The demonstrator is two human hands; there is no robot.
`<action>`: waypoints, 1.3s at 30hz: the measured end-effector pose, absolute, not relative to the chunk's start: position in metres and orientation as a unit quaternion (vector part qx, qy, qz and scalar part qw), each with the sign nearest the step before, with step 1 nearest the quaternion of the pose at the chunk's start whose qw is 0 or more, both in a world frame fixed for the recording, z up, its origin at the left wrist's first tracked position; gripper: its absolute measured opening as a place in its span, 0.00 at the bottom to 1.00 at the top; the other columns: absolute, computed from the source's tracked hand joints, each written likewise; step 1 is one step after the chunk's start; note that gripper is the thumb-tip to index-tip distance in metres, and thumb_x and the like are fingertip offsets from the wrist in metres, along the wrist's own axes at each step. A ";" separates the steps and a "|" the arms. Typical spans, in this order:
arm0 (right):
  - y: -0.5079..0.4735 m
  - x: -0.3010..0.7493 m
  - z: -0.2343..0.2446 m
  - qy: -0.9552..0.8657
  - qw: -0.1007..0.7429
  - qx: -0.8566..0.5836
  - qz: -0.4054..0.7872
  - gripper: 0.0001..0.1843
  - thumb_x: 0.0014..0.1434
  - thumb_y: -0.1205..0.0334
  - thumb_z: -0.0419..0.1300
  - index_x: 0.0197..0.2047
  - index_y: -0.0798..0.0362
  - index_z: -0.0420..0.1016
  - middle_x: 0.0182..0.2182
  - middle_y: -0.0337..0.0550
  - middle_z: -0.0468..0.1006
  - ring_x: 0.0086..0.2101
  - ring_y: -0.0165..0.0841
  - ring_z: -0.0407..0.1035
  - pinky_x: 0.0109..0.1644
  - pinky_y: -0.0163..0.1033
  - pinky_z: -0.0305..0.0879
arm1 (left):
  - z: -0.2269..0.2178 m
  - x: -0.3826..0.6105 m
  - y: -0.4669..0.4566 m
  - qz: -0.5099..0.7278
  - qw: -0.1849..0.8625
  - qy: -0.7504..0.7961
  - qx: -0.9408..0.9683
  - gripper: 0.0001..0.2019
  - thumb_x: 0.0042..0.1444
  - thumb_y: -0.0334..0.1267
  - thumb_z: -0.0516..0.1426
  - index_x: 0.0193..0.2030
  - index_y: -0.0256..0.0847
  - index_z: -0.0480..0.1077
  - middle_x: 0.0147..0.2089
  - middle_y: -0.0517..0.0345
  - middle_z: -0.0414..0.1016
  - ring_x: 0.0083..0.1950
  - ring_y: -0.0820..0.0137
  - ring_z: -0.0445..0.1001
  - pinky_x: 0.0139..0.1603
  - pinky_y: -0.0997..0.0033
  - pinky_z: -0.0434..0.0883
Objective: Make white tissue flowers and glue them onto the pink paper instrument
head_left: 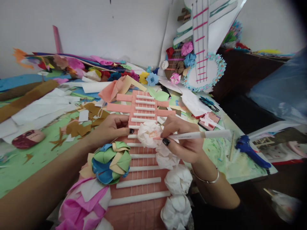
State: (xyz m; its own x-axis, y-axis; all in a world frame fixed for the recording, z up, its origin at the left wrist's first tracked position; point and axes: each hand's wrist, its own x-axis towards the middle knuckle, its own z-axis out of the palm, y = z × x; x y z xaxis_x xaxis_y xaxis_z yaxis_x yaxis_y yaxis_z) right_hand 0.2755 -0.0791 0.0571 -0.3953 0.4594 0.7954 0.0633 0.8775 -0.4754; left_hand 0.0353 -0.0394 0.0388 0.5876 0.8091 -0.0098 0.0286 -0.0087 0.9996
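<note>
A pink paper guitar [144, 179] with white strips across its neck lies in front of me. My left hand [112, 127] rests on the neck with fingers curled, thumb and fingertips pressing the pink card beside a white paper flower [148, 134]. My right hand [182, 140] is closed round a white glue stick [203, 134], whose tip touches that flower. More white paper flowers [177, 179] run down the guitar's right edge. A blue, green and tan paper flower [111, 163] and a pink-white one [83, 204] sit on its left side.
Scraps of coloured paper [79, 126] litter the green table top [28, 163]. A blue glue gun [251, 151] lies at right. A second, white paper guitar [203, 38] leans on the wall behind, with paper roses [187, 48]. Black scissors [208, 103] lie near it.
</note>
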 end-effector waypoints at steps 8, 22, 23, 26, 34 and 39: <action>-0.080 0.276 0.056 -0.818 0.514 -0.163 0.201 0.07 0.53 0.74 0.57 0.34 0.53 0.72 0.27 0.38 0.72 0.29 0.28 0.64 0.34 0.39 0.62 | 0.043 0.037 -0.040 0.314 0.624 0.329 0.636 0.15 0.51 0.25 0.61 0.44 0.41 0.79 0.42 0.63 0.82 0.40 0.74 0.78 0.41 0.83 0.71; -0.077 0.277 0.055 -0.795 0.546 -0.159 0.211 0.07 0.53 0.74 0.57 0.34 0.55 0.72 0.27 0.39 0.72 0.28 0.28 0.64 0.32 0.39 0.60 | 0.039 0.037 -0.038 0.324 0.627 0.327 0.628 0.15 0.50 0.27 0.62 0.45 0.39 0.79 0.43 0.58 0.82 0.39 0.73 0.79 0.40 0.83 0.72; -0.077 0.277 0.055 -0.795 0.545 -0.158 0.214 0.07 0.53 0.75 0.57 0.34 0.55 0.72 0.27 0.39 0.72 0.28 0.28 0.64 0.32 0.38 0.60 | 0.038 0.037 -0.038 0.325 0.627 0.329 0.627 0.15 0.49 0.28 0.63 0.45 0.40 0.79 0.43 0.59 0.82 0.39 0.72 0.79 0.40 0.82 0.73; -0.078 0.277 0.056 -0.800 0.539 -0.160 0.212 0.07 0.53 0.75 0.57 0.33 0.55 0.72 0.26 0.39 0.71 0.28 0.28 0.64 0.32 0.38 0.60 | 0.037 0.036 -0.036 0.331 0.622 0.338 0.624 0.15 0.47 0.27 0.63 0.43 0.43 0.80 0.42 0.60 0.82 0.39 0.71 0.79 0.40 0.82 0.73; -0.080 0.276 0.057 -0.806 0.531 -0.162 0.206 0.07 0.54 0.75 0.57 0.33 0.55 0.71 0.26 0.38 0.71 0.28 0.27 0.64 0.32 0.38 0.60 | 0.037 0.037 -0.037 0.329 0.622 0.341 0.624 0.17 0.46 0.26 0.63 0.43 0.46 0.81 0.40 0.62 0.82 0.37 0.73 0.79 0.39 0.84 0.73; -0.078 0.275 0.056 -0.780 0.570 -0.166 0.197 0.07 0.54 0.74 0.58 0.34 0.55 0.73 0.27 0.39 0.72 0.28 0.28 0.64 0.32 0.39 0.60 | 0.037 0.037 -0.036 0.333 0.614 0.342 0.628 0.17 0.46 0.26 0.63 0.42 0.47 0.81 0.39 0.63 0.82 0.38 0.73 0.79 0.40 0.84 0.73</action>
State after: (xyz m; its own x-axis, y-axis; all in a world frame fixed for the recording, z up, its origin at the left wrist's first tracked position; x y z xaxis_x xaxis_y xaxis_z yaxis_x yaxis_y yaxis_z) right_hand 0.2750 -0.0781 0.0557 -0.2939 0.4836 0.8245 0.0349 0.8674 -0.4964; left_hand 0.0373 -0.0357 0.0367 0.5437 0.8392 -0.0015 0.0203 -0.0113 0.9997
